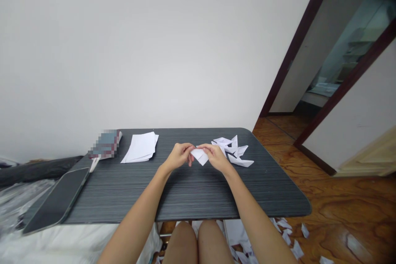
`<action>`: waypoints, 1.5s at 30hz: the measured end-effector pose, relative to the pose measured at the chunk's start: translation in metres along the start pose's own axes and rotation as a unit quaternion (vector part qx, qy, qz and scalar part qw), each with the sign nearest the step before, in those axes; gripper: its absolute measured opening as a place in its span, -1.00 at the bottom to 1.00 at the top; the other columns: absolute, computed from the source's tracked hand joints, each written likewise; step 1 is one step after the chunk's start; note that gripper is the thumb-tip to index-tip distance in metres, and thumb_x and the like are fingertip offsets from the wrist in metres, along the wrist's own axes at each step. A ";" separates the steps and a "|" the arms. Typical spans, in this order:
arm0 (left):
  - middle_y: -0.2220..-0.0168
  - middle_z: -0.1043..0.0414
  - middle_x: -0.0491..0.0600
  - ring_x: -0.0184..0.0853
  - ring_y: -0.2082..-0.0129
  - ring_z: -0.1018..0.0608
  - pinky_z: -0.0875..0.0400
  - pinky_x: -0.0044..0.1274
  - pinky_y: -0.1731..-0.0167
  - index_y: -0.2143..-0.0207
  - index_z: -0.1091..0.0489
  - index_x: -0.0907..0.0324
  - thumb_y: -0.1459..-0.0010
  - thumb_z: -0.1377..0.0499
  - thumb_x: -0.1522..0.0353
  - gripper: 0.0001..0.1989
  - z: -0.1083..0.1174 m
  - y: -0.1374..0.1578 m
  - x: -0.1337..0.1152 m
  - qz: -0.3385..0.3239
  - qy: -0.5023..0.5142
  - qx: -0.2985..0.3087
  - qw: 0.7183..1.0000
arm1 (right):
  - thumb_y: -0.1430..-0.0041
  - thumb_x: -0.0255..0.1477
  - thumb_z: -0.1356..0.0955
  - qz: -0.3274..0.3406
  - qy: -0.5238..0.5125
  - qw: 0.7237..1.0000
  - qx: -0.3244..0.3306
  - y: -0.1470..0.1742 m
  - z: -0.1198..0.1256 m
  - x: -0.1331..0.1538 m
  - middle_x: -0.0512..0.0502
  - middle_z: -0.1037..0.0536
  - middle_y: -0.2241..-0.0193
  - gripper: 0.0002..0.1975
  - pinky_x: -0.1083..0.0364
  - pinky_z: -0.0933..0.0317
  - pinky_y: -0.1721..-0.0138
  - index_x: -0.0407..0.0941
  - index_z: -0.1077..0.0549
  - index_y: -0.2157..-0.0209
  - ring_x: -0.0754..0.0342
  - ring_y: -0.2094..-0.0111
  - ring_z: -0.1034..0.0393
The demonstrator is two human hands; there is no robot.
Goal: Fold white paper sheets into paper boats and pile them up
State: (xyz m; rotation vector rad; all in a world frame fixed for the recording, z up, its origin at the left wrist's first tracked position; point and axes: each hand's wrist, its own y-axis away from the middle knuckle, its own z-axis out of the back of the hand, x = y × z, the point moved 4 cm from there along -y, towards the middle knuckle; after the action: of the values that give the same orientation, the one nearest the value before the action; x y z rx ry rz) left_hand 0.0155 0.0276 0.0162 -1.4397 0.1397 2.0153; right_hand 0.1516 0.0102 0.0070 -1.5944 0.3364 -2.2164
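Here we are, with a broad plain white wall (185, 49) filling the view, and up against it a long, dark grey, finely streaked table (198, 198) with rounded corners. Over to the right, glossy brown wood-grain floor (328, 198) and a tall dark-red door frame (298, 41) leaning across the view. On the table's left end lies a flat black rounded slab (57, 200), its corner over the front edge; beyond it, a blue-grey and red item (107, 142), blocked out by pixels. Just beside that, a loose stack of white paper sheets (140, 147).

Now to mid-table: left hand (180, 156) and right hand (215, 156) facing each other, both closed to a pinch! To the right, a jumble of white folded-paper boats (241, 161). And between the two hands, the small white folded-paper piece (200, 155), point downward, thumbs and fingers gripping its two upper corners. Down on the floor, little folded white paper bits (297, 249) lie scattered.
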 end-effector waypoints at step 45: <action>0.60 -0.26 -0.16 -0.50 0.62 -0.29 -0.14 -0.65 0.59 0.37 -0.22 0.25 0.02 -0.08 0.29 -0.80 0.022 -0.001 0.013 0.034 -0.118 -0.004 0.992 | 0.10 -0.41 -0.30 -0.072 -0.110 0.991 0.015 0.003 -0.034 -0.014 0.15 -0.23 0.66 -0.75 0.25 -0.01 0.61 -0.13 -0.23 0.32 0.26 0.66 -0.11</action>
State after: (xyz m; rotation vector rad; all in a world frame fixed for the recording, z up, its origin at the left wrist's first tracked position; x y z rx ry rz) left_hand -0.0041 0.0441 0.0140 -1.2025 0.0803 2.2265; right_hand 0.1242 0.0122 -0.0172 -1.8778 0.1290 -2.1093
